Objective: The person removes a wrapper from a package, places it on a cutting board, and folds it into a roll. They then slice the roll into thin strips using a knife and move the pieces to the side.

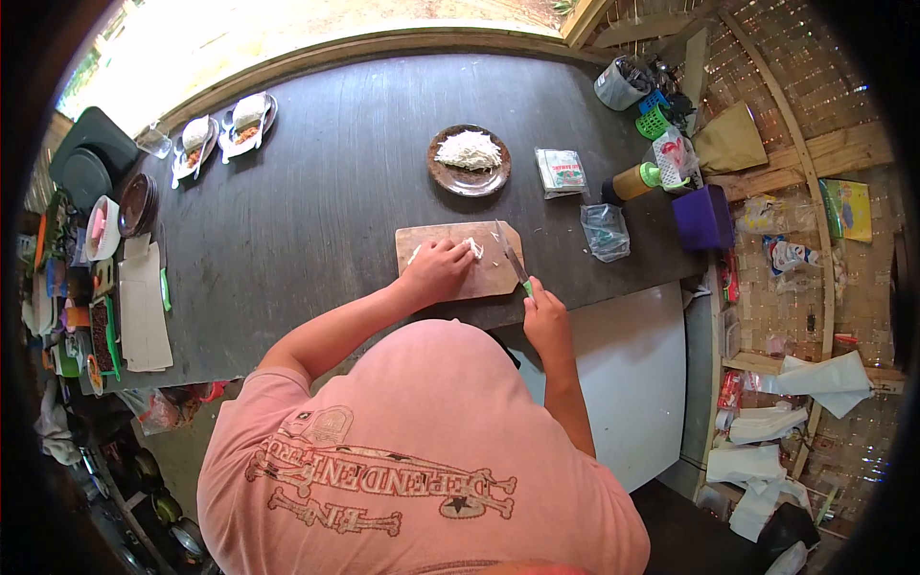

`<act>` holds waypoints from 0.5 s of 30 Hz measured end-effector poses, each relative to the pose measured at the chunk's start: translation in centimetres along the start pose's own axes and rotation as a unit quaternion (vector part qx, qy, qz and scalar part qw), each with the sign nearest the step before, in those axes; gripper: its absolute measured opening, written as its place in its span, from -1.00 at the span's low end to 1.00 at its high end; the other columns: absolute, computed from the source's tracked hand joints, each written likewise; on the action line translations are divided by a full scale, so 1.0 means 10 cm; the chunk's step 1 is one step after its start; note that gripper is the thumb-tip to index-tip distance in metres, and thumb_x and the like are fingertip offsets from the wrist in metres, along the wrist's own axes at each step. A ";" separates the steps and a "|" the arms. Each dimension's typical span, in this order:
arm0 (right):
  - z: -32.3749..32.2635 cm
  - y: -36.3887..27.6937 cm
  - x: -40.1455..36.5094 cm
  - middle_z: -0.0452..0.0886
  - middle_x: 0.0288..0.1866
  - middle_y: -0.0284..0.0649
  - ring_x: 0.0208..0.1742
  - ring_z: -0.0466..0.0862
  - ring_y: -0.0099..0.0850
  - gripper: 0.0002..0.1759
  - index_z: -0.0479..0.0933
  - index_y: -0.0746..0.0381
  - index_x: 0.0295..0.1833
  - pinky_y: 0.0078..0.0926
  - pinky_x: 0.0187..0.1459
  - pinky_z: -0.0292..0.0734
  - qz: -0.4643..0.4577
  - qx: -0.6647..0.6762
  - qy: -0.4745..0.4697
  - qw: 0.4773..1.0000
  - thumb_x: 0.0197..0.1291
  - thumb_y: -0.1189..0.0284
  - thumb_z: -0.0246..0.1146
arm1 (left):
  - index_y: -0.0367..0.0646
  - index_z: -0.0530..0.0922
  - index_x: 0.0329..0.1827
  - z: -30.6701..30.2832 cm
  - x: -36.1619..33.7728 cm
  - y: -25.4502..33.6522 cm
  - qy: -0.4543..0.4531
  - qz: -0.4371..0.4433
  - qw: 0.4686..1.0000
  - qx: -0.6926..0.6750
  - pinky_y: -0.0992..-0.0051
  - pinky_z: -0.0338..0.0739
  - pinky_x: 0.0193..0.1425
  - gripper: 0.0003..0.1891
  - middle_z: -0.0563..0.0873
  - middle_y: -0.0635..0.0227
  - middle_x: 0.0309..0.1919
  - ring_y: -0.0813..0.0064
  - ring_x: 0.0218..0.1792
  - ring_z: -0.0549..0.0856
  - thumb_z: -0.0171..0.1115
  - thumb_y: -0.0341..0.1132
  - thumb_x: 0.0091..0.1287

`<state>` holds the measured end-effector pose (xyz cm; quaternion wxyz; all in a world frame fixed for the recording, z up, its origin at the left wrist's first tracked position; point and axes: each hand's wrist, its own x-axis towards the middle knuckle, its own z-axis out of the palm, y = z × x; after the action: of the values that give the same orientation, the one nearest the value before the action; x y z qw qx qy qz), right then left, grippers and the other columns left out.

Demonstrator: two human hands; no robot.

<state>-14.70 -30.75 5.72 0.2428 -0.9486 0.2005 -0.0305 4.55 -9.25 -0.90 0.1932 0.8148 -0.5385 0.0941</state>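
My right hand (545,310) grips the green handle of a kitchen knife (511,251), its blade angled over the right part of a wooden cutting board (410,240). My left hand (441,270) is curled down on the board and holds a piece of white food that looks like cabbage (474,248), mostly hidden under the fingers. A few thin white scraps lie near the blade. Behind the board, a brown plate (441,182) carries a heap of white shreds (470,150) that look like shredded cabbage.
Right of the plate lie a white packet (561,172), a clear plastic bag (605,233) and a green-capped bottle (636,180). Two plates of food (247,125) stand far left. A second green-handled knife (165,287) lies by cardboard (144,311). A purple container (701,218) sits at the right edge.
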 end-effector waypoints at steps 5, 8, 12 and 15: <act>0.02 0.05 0.04 0.78 0.07 0.01 0.08 0.79 0.16 -0.47 0.55 0.09 0.58 0.13 0.08 0.71 0.000 -0.023 -0.011 1.000 0.57 0.35 0.27 | -0.04 0.70 0.29 0.01 0.00 -0.02 -0.009 0.004 1.000 0.007 0.16 0.63 0.13 -0.65 0.77 0.41 0.34 0.32 0.13 0.76 0.38 -0.22 0.49; 0.01 0.02 0.06 0.77 0.06 0.00 0.08 0.79 0.15 -0.46 0.54 0.08 0.59 0.12 0.09 0.72 0.005 -0.043 -0.026 0.999 0.56 0.35 0.27 | -0.05 0.70 0.30 0.03 -0.01 -0.02 -0.006 0.002 1.000 -0.002 0.16 0.63 0.13 -0.65 0.76 0.40 0.37 0.32 0.14 0.76 0.38 -0.22 0.49; 0.04 0.03 0.10 0.78 0.06 0.00 0.07 0.80 0.14 -0.47 0.55 0.04 0.59 0.13 0.10 0.72 0.022 -0.076 -0.041 0.996 0.56 0.35 0.28 | -0.05 0.70 0.30 -0.01 0.00 -0.02 -0.017 -0.006 1.000 0.001 0.17 0.63 0.13 -0.64 0.76 0.39 0.37 0.31 0.15 0.76 0.38 -0.21 0.49; 0.18 0.11 0.09 0.81 0.17 0.07 0.16 0.79 0.20 -0.47 0.56 0.06 0.59 0.07 0.21 0.71 0.034 -0.037 -0.045 0.998 0.57 0.35 0.27 | -0.05 0.70 0.30 -0.02 -0.03 0.01 -0.011 0.003 1.000 0.009 0.17 0.64 0.13 -0.64 0.76 0.38 0.37 0.31 0.15 0.77 0.37 -0.21 0.50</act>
<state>-14.05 -31.19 3.59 0.2176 -0.9499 0.2224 0.0280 4.34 -8.95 -0.77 0.1797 0.8161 -0.5419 0.0900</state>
